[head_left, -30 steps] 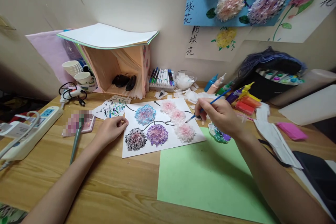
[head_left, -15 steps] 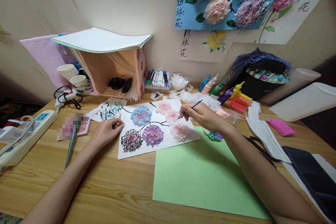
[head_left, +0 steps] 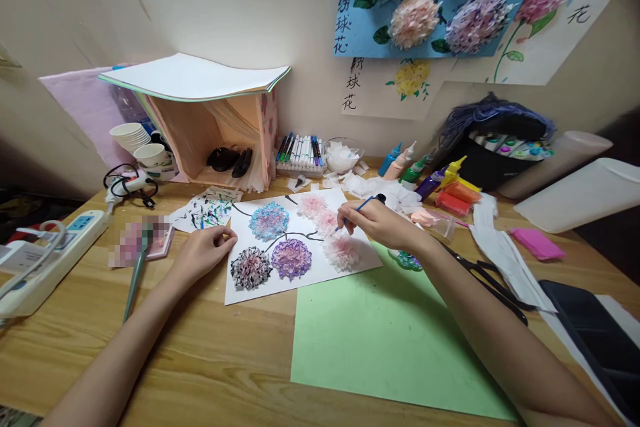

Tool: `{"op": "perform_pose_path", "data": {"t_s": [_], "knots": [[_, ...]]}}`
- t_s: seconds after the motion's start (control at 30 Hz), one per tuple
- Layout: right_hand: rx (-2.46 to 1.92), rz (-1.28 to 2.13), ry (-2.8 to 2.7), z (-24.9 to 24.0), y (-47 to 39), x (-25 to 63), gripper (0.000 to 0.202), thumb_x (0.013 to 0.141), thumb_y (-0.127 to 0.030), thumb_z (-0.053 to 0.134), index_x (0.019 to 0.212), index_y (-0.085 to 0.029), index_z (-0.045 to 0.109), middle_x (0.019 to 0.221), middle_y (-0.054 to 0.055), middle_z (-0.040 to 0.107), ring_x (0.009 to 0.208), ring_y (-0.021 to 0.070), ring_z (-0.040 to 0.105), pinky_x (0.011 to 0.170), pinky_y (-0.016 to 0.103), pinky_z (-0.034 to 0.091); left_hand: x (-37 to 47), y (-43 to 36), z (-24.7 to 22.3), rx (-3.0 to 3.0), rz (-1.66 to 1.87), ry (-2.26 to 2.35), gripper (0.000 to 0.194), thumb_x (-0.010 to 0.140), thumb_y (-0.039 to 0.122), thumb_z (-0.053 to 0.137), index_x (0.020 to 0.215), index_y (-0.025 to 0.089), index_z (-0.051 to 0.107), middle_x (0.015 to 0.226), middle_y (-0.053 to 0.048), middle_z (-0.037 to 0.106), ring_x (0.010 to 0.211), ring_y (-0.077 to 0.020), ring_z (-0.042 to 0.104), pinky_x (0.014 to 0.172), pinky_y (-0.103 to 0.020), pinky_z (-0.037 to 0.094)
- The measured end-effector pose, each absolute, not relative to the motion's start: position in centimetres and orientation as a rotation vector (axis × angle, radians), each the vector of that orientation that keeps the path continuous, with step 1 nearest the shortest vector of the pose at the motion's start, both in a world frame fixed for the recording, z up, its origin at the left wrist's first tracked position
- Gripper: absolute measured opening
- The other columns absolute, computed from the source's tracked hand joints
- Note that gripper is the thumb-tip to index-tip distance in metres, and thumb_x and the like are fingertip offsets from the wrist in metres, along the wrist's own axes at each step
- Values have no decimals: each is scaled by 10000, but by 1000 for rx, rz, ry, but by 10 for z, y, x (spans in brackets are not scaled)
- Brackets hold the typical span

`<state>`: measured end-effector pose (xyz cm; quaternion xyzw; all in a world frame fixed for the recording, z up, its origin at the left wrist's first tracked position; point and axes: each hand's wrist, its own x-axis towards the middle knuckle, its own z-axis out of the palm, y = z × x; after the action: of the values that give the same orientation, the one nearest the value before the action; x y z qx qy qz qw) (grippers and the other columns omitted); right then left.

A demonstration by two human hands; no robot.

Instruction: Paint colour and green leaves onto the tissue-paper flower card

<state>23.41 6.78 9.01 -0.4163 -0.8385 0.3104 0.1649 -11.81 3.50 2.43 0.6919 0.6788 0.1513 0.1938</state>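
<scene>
A white paper (head_left: 250, 207) lies on the table, bearing fluffy paper flowers and thin black branch lines. Blue (head_left: 269, 221), purple (head_left: 291, 258) and black-edged (head_left: 251, 268) flowers sit at its left and middle; pale pink flowers (head_left: 341, 253) run down the right side. My left hand (head_left: 207, 250) is closed at the paper's left edge, its curled fingers pressed on it. My right hand (head_left: 373, 220) pinches a thin blue paintbrush (head_left: 354, 212), tip down among the pink flowers. Its fingertips partly cover the tip and petals.
Green paper (head_left: 395, 347) lies in front, with a colourful palette (head_left: 407, 260) under my right forearm. Black scissors (head_left: 493, 280) and white tissue (head_left: 505, 257) are to the right. A paint-marked sheet (head_left: 205, 209), a power strip (head_left: 55, 260) and paint bottles (head_left: 410, 172) surround the work.
My right hand has shifted slightly left and down, bringing the brush tip lower among the pink flowers. A dark round object now shows behind that hand. My left hand stays put.
</scene>
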Motion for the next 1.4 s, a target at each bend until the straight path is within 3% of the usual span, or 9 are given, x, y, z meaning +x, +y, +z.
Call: {"op": "perform_pose_path", "data": {"t_s": [0.3,0.53,0.73,0.9,1.0,1.1,1.23,1.4], "knots": [[-1119,787,-2150,93,67,240,441,947,-436,281,802,-168,600,724,26,606,707,138,569,685,259,402,-118,36,24,1939,423,1918,323,758,457,471,817,200,658,618,8,584,590,-163,518,552,-242,329],[-1057,657,-2164,90,57,225,244,941,-344,368,961,-189,556,852,30,624,796,142,585,739,277,426,-115,33,26,1989,419,1910,279,776,404,469,811,201,656,644,1,621,611,-170,557,566,-251,336],[-813,441,-2323,91,38,204,134,922,-232,439,888,-184,559,822,36,599,797,144,529,728,277,415,-120,28,39,1979,507,1998,308,800,397,447,868,198,672,759,-33,683,697,-191,595,592,-253,355],[-691,376,-2528,89,21,157,182,931,-211,396,1025,-163,545,964,80,594,905,176,519,781,317,439,-145,27,50,1812,676,2351,349,836,418,406,848,193,672,778,-50,688,722,-196,600,587,-258,346],[-674,233,-2663,82,16,114,204,933,-235,379,954,-151,564,935,90,595,865,200,528,732,338,450,-160,26,54,1689,616,2541,339,824,425,436,824,191,681,795,-65,692,751,-208,608,588,-263,343],[-634,47,-2727,73,15,70,186,919,-202,396,873,-148,567,872,82,594,802,203,529,674,327,442,-167,24,55,1660,471,2493,322,795,437,490,788,181,685,832,-77,700,761,-206,616,601,-260,360],[-693,-217,-2752,63,20,23,137,859,-86,440,911,-122,561,879,108,587,826,237,522,651,340,431,-160,20,49,1675,346,2364,259,761,391,533,720,178,675,799,-77,706,749,-198,628,596,-247,374],[-847,-245,-2836,50,23,-13,230,845,-42,402,998,-68,571,943,161,594,884,261,512,707,374,437,-148,16,44,1675,275,2386,194,724,260,516,739,150,675,828,-146,698,780,-246,639,595,-269,370]]}}
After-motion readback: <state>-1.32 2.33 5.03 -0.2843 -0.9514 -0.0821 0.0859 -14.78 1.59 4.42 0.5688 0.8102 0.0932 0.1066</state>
